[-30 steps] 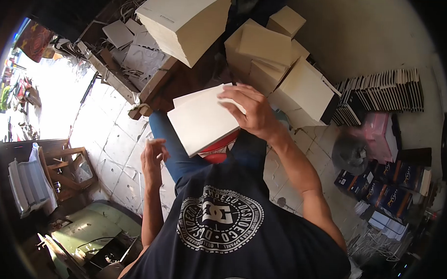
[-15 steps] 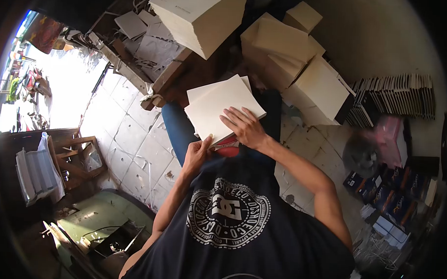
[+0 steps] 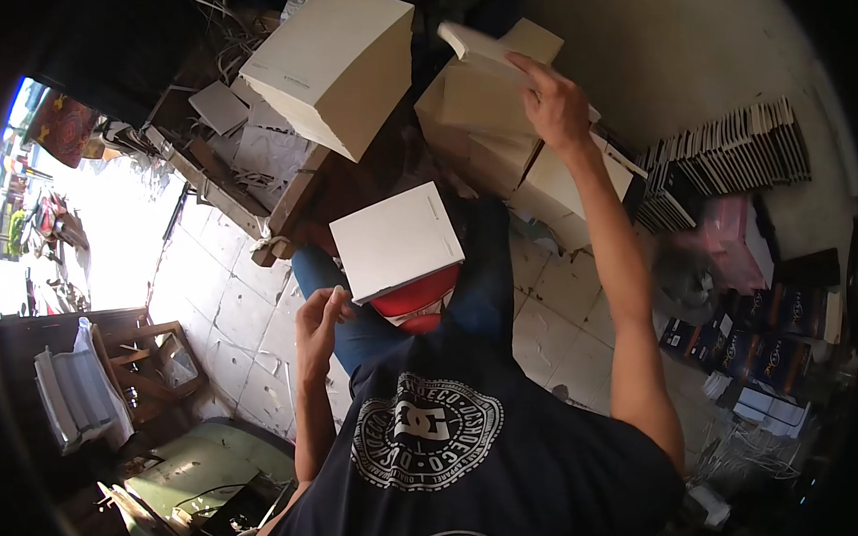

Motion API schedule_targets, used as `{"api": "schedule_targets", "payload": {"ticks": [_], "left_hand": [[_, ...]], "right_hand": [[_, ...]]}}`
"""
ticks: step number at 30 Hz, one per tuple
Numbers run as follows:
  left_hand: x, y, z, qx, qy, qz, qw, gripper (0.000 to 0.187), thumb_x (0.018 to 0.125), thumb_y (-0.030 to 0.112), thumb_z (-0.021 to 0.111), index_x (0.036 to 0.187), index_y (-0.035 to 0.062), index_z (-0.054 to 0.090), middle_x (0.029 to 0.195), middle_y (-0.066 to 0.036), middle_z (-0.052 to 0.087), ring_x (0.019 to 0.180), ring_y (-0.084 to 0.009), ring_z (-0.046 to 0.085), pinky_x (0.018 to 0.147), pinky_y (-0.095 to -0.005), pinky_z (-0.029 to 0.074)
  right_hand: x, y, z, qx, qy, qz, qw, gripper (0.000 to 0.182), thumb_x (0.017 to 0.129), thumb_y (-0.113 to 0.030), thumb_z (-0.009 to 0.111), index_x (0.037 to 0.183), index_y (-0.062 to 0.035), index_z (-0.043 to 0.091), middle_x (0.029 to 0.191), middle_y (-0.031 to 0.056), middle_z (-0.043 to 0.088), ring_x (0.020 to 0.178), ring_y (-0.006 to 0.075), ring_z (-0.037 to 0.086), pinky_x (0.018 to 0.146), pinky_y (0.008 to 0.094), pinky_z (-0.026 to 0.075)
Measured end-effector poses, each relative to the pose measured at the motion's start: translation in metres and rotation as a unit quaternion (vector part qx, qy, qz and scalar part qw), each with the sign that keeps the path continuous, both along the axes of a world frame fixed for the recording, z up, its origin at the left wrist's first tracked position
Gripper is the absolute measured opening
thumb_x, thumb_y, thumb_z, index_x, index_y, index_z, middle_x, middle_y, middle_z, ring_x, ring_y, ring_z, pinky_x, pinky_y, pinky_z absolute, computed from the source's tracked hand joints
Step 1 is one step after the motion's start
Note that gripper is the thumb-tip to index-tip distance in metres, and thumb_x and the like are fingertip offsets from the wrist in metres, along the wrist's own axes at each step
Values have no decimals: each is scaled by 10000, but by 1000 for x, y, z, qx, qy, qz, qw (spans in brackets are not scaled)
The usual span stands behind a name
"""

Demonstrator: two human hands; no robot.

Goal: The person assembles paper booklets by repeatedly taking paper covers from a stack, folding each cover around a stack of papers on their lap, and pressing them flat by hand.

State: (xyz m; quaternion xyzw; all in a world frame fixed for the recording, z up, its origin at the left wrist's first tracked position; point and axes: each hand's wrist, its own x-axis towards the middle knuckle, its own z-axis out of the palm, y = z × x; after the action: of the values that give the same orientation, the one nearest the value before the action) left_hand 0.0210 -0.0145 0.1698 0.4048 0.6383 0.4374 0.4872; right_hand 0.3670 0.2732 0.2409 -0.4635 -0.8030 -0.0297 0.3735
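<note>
A white block of paper sheets (image 3: pixel 397 243) with small print near one edge lies across my lap, over a red surface. Close to its lower left corner, my left hand (image 3: pixel 318 326) has its fingers curled and the thumb against the index finger; whether anything sits in that pinch is too small to make out. My right hand (image 3: pixel 559 107) reaches far forward and right, gripping a thin cream paper block (image 3: pixel 479 48) that is slightly blurred. Beneath it are piles of cream paper blocks (image 3: pixel 487 100).
A tall paper stack (image 3: pixel 327 71) stands ahead, beside a wooden bin (image 3: pixel 201 180) of paper scraps. Dark-edged books (image 3: pixel 735 165) line the right wall, near a fan (image 3: pixel 684 282) and blue boxes (image 3: pixel 738 340). A green chair (image 3: pixel 205 468) is at lower left.
My right hand has left the lap and swung forward and right with a paper block. My left hand has drawn back from the sheets. A printed block now shows on the lap.
</note>
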Motion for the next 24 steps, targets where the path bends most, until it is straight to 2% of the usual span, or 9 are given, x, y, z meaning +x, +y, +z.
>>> {"api": "schedule_targets", "payload": {"ticks": [4,7,11,14,16,18,22,23,24], "left_hand": [[5,-3,-8,-11,-9,18,1000,323,1011,308,595,1003,-3,683,743,-17,644,724,-91,586,686,-248,430],[12,-6,-12,-19,17,8,1000,313,1008,295,600,1018,-6,684,761,-25,651,732,-91,586,685,-244,436],[-2,-18,-27,-32,10,20,999,317,1000,296,615,1029,-12,683,765,-29,651,735,-90,587,680,-243,438],[-14,-24,-35,-65,29,23,997,330,993,310,627,1025,-14,682,753,-31,649,720,-86,584,670,-242,432],[-17,-18,-36,-71,67,16,995,329,991,313,630,1019,-11,683,746,-31,646,709,-83,579,660,-243,427],[-13,-8,-31,-58,95,-10,994,330,986,303,634,994,-24,680,760,-47,658,715,-105,598,679,-254,452],[8,27,-15,-13,101,-59,993,287,976,236,643,998,-48,673,824,-81,695,757,-142,638,725,-275,487],[19,36,-8,-1,98,-74,992,274,973,223,646,1006,-47,674,835,-85,701,766,-145,646,727,-277,489],[29,44,2,12,94,-90,991,261,970,211,648,1014,-45,675,846,-90,706,776,-149,654,729,-280,491]], "right_hand": [[3,81,-127,109,-88,-94,986,561,815,-74,658,1357,-200,591,1408,84,575,1319,303,516,1097,472,397],[-6,67,-190,-250,-237,-111,932,573,878,-321,697,1399,-151,529,1482,103,472,1377,292,437,1116,516,352],[37,19,-170,-102,7,-81,991,751,791,-422,793,1385,-54,518,1376,162,560,1292,344,507,1115,533,334],[139,0,-187,18,22,-209,977,835,740,-512,823,1350,-20,535,1339,223,565,1277,385,507,1045,511,383],[200,-30,-198,-127,-76,-402,903,1086,698,-706,756,1473,-34,397,1512,264,355,1407,437,312,1051,636,295],[250,-45,-221,-205,-104,-445,865,1183,659,-776,727,1511,-50,343,1564,263,247,1431,453,228,1042,673,239],[265,-60,-222,-171,-115,-441,873,961,710,-701,752,1337,-32,465,1507,176,350,1398,374,278,997,647,256],[255,-68,-210,-54,-141,-441,885,661,814,-516,780,1176,-18,541,1295,143,544,1226,325,477,920,546,373],[254,-75,-200,-90,-47,-398,912,554,842,-428,772,1133,-12,550,1195,131,578,1123,288,532,864,484,414]]}}
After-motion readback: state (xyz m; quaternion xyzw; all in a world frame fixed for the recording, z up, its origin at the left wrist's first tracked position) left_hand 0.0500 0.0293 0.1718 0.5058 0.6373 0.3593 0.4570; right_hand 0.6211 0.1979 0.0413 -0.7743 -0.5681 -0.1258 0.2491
